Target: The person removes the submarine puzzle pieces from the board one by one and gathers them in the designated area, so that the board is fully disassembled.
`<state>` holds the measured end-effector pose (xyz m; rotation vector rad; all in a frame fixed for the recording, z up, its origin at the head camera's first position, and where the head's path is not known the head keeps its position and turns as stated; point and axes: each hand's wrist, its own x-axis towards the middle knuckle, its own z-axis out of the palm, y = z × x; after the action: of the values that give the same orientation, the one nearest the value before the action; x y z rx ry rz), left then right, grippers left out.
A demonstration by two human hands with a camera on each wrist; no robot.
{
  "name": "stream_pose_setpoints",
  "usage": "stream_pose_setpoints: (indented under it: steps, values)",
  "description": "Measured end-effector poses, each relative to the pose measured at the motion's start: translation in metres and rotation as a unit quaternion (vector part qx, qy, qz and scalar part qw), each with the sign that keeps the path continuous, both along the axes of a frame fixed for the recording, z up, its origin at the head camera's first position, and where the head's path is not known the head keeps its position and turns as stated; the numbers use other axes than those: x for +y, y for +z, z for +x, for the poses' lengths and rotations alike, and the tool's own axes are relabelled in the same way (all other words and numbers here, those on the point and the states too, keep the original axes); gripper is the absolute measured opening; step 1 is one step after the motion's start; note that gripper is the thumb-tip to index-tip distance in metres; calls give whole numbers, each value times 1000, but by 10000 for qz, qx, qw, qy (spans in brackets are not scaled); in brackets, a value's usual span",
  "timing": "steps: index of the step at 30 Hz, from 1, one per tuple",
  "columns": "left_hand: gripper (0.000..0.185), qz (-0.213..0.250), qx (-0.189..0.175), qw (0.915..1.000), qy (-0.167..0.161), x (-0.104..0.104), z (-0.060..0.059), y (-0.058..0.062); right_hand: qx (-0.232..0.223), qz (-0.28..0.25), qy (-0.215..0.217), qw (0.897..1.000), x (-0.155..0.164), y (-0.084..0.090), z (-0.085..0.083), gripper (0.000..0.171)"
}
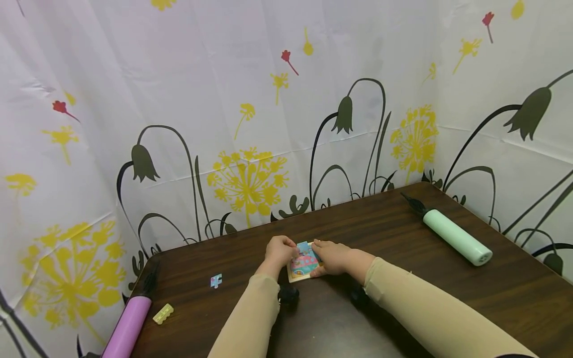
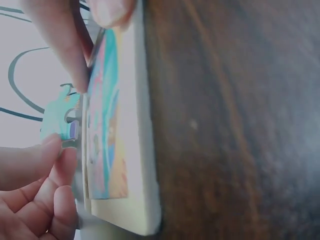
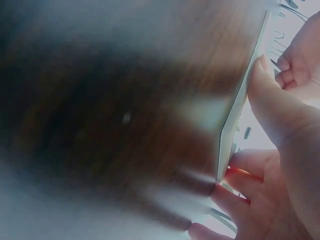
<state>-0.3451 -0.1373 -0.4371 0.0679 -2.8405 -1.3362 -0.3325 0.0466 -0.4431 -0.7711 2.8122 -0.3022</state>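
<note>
The puzzle board point(image 2: 135, 130), a pale-framed tray with a pink, turquoise and orange picture, lies on the table between the two hands, in the middle of the scene from left to right. Just over its surface, toward the far side, is a turquoise puzzle piece point(image 2: 54, 117), which the left hand point(image 1: 281, 252) pinches between thumb and index finger. That hand comes in from the near left, wrist bent, knuckles raised and fingertips turned right; its other fingers are folded in toward the palm.

The right hand point(image 1: 336, 257) lies low over the board's right end and holds it between thumb and fingers. The thumb reaches along the near edge and rests on the frame, while the fingers stretch to the far edge, somewhat spread, back of the hand upward. Both forearms, in beige sleeves point(image 1: 416, 298), converge from the near side, the right one on a longer slant.

Farther out to the left, a loose puzzle piece point(image 1: 216, 281) rests on the table point(image 1: 367, 226), with a small yellow object point(image 1: 163, 314) nearer and farther left. A purple pump point(image 1: 127, 325) lies at the left edge, a mint-green pump point(image 1: 457, 237) toward the far right. Behind hangs a flower-patterned curtain point(image 1: 201, 74).
</note>
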Motion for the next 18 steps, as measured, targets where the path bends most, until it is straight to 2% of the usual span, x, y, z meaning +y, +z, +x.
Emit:
stream_pose_setpoints:
  steps: [4,8,13,18]
  values:
    - [11,173,228,9996,84,-7,-1,3,20,30,41,10000,-2,-1,0,93]
    - [10,156,348,9990,226,-25,-3,9,71,134,47,9999,-3,-3,-1,93]
    - [10,32,332,9991,268,-64,-1,21,97,186,36,9998,-3,-4,-2,93]
    - [12,-246,182,9994,188,-110,9,35,70,153,18,9999,-1,-1,0,93]
